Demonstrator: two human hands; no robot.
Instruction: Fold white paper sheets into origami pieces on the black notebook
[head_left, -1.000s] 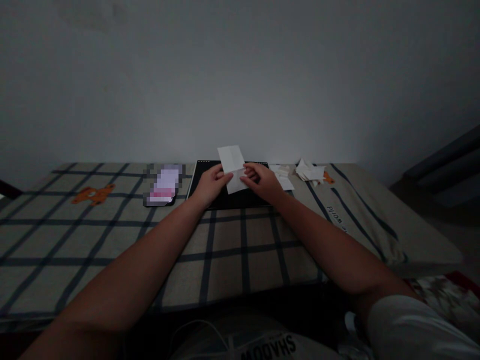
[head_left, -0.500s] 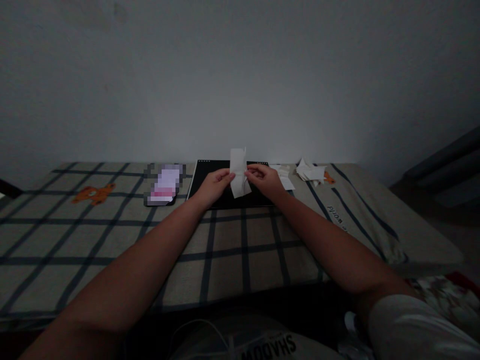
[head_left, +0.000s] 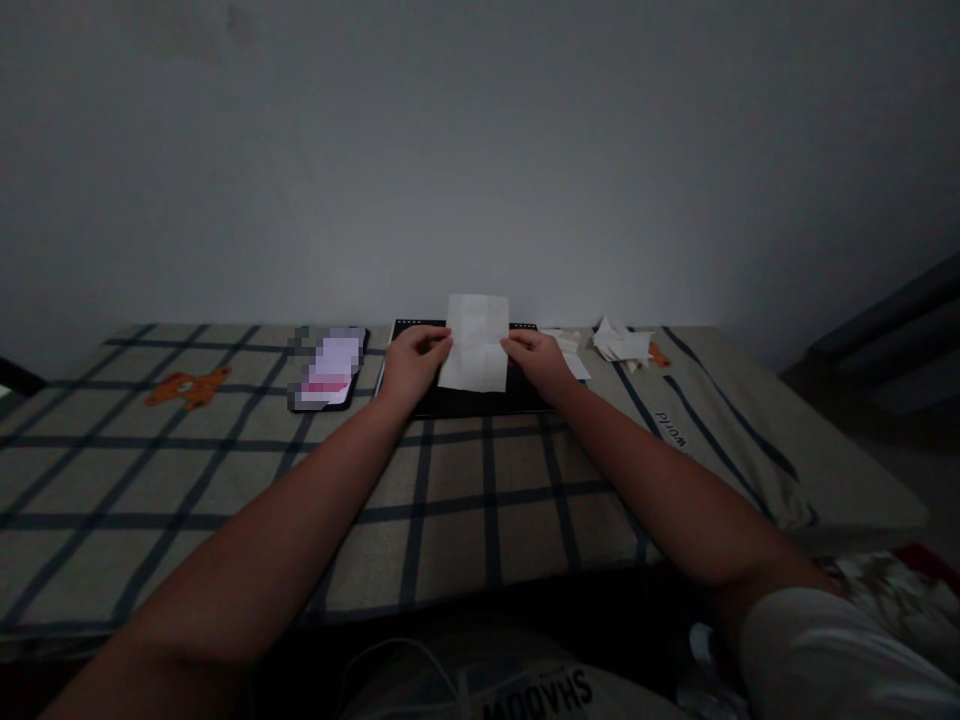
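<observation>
Between my hands, a sheet of white paper (head_left: pixel 477 345) is spread nearly flat, with faint crease lines across it. My left hand (head_left: pixel 414 362) pinches its left edge between thumb and fingers. At the opposite edge, my right hand (head_left: pixel 538 358) grips the paper in the same way. The sheet is held up over a black spiral-bound notebook (head_left: pixel 480 403), whose middle it hides. Just right of my right hand lie some flat white papers (head_left: pixel 574 360), partly covered by that hand.
A phone (head_left: pixel 334 370) with a lit, blurred screen lies left of the notebook. Torn or folded white paper pieces (head_left: pixel 622 345) are heaped at the back right. A checked cloth (head_left: pixel 450 520) covers the table, which meets a grey wall (head_left: pixel 480 160).
The paper was folded into a narrow strip and is now opened out wide. My left hand has moved left and my right hand slightly right, each still holding an edge.
</observation>
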